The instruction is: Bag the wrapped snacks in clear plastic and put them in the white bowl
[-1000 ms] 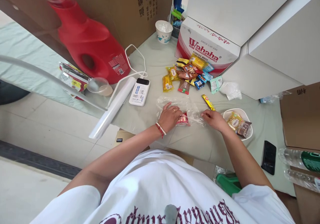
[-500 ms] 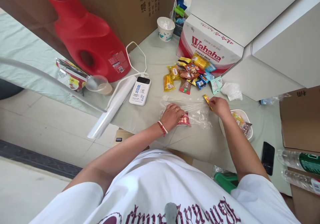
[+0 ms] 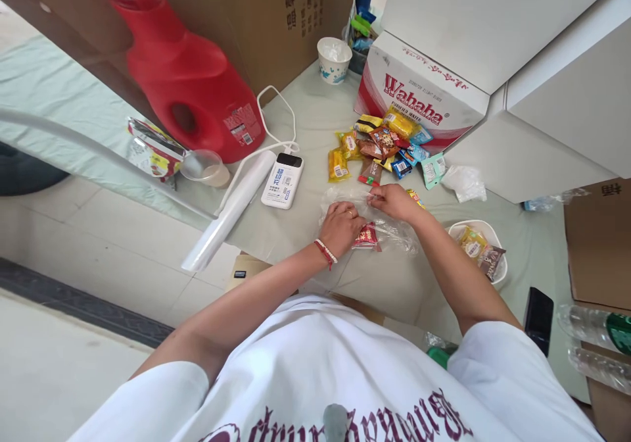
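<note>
A thin clear plastic bag [image 3: 394,233] lies crumpled on the cloth-covered table. My left hand [image 3: 340,227], wearing a ring and bracelets, is closed on the bag's left part. By its fingertips sits a small red snack packet [image 3: 365,236]; whether it is inside or under the film I cannot tell. My right hand [image 3: 393,201] pinches the bag's upper edge between thumb and fingers, close to the left hand. Just behind my right hand rests a small yellow packet [image 3: 415,198], partly hidden by it.
Several wrapped snacks [image 3: 384,143] are heaped before a Wahaha carton [image 3: 419,93]. A white bowl [image 3: 501,271] with packets stands to the right, near a black phone [image 3: 539,320]. Leftward are a white power bank [image 3: 282,181] with cable, a plastic roll [image 3: 229,212] and a red jug [image 3: 192,87].
My right hand has let go of the yellow packet, leaving it on the table, and moved left to pinch the plastic bag. My left hand stays on the bag. The view has shifted slightly.
</note>
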`<state>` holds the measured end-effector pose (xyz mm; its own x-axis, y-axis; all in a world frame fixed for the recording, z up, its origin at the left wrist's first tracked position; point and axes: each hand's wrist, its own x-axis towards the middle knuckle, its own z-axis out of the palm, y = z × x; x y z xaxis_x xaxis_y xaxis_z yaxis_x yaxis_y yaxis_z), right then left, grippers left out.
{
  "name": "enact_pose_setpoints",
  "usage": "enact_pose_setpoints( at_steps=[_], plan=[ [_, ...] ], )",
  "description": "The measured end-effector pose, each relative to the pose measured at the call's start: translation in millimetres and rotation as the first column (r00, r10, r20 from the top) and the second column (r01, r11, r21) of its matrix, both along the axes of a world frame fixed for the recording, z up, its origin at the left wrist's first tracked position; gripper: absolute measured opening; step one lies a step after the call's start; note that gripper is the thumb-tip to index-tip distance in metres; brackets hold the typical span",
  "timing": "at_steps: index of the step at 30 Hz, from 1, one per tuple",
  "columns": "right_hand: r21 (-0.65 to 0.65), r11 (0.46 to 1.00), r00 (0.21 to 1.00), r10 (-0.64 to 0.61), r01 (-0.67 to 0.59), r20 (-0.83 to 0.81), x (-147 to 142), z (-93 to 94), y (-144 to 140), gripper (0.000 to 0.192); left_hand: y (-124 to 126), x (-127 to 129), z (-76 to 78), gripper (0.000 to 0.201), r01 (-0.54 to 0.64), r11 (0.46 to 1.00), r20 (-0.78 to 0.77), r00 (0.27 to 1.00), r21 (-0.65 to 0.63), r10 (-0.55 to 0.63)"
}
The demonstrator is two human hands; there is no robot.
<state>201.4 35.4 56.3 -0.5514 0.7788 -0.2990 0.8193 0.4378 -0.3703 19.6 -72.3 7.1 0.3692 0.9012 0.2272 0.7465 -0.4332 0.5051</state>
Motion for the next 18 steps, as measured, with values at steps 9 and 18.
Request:
enact_pose_setpoints(
  at_steps=[9, 18],
  plan=[
    [0.196, 0.955, 0.921, 0.27, -0.221, -0.28, 25, -9.7, -105, 0.042, -24, 7, -12.7, 0.049, -0.494, 0.869, 0.084, 0.867, 0.029, 0.49],
    [0.234, 0.961, 0.892, 0.232, -0.148, -0.387, 26, -52.8, -130, 0.039, -5, -45, -18.4, 0.085, 0.008, 0.995, 0.418, 0.908, -0.098, 0.034]
  ],
)
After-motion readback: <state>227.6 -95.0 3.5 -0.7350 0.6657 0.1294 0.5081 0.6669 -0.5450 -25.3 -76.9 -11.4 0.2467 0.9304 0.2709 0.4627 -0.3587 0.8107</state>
